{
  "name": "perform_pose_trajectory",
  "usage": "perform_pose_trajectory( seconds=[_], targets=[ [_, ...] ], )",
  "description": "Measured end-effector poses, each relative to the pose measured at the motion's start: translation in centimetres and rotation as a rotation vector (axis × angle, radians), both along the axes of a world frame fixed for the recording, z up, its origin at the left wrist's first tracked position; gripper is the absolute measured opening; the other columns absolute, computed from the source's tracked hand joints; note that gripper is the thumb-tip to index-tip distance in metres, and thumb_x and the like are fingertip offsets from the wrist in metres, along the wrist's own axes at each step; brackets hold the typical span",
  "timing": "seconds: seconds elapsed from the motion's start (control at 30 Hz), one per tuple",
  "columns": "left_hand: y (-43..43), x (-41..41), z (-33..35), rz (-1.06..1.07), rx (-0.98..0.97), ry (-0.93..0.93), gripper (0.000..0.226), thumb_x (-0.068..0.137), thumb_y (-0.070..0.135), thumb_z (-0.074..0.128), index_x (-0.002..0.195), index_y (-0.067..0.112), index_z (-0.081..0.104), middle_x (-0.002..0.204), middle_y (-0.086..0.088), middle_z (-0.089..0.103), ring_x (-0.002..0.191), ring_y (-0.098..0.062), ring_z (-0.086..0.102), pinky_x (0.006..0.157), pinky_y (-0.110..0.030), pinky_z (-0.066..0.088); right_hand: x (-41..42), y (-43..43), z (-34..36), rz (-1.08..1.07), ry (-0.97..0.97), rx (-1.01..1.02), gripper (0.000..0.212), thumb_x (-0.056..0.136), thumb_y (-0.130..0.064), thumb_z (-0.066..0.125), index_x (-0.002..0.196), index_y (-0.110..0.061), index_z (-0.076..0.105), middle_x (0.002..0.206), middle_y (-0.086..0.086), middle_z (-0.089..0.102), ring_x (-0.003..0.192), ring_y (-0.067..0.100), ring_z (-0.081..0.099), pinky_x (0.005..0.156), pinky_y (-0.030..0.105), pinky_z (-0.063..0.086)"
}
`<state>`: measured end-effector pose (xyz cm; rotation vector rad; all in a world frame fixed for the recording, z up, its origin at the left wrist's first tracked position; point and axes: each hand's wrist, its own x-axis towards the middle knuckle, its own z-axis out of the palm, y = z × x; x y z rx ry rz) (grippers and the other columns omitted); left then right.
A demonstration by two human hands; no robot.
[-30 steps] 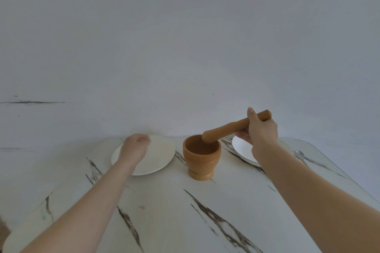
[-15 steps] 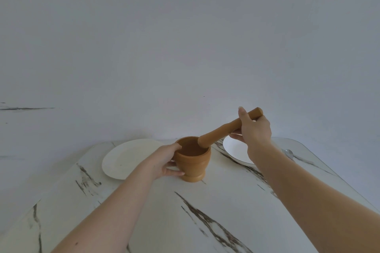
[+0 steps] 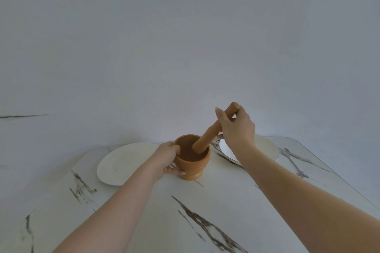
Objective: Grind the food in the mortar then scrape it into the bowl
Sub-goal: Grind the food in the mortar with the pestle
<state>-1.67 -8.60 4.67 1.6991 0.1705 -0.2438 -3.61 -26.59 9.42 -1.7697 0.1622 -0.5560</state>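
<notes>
Wooden mortar (image 3: 193, 160) stands on the marble-patterned table (image 3: 205, 201), and the left hand (image 3: 167, 159) grasps its side, thumb at the rim. The right hand (image 3: 236, 129) is closed around the upper part of the wooden pestle (image 3: 207, 137), which leans with its thick end inside the mortar (the contents I cannot tell). A white plate (image 3: 119, 162) lies just behind the left hand; a white bowl (image 3: 265, 148) lies under the right wrist, a metal spoon (image 3: 292, 160) further to its right.

This is looking like a home dining or kitchen corner: a white marble-patterned desk (image 3: 205, 201) is sitting against a plain pale wall (image 3: 185, 37), carrying a wooden mortar (image 3: 193, 162), two white plates (image 3: 119, 162) (image 3: 265, 148) and metal spoons (image 3: 294, 160), all household tableware.
</notes>
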Motion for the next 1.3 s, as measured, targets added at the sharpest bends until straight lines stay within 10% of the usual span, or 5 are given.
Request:
perform_pose_trajectory(
  seconds=[0.3,1.3],
  targets=[
    [-0.4,0.0,-0.2,-0.056,0.026,-0.083,0.043,0.086,0.006,0.046,0.124,0.025,0.052,0.125,-0.008,0.053,0.113,-0.028,0.055,0.069,-0.046,0.061,0.2,0.6,-1.6,0.117,-0.008,-0.119,0.024,0.084,-0.04,0.068,0.089,-0.018,0.06,0.083,0.006,0.071,0.081,0.027,0.069,0.078,0.047,0.059],
    [1.0,0.5,-1.2,-0.16,-0.201,0.025,0.033,0.086,0.021,0.063,0.118,0.022,0.053,0.116,-0.017,0.06,0.103,-0.031,0.062,0.083,-0.05,0.057,-1.1,0.5,-1.6,0.126,0.142,-0.451,0.025,0.081,-0.041,0.066,0.083,-0.017,0.071,0.071,0.001,0.069,0.072,0.021,0.068,0.066,0.034,0.055]
  ],
)
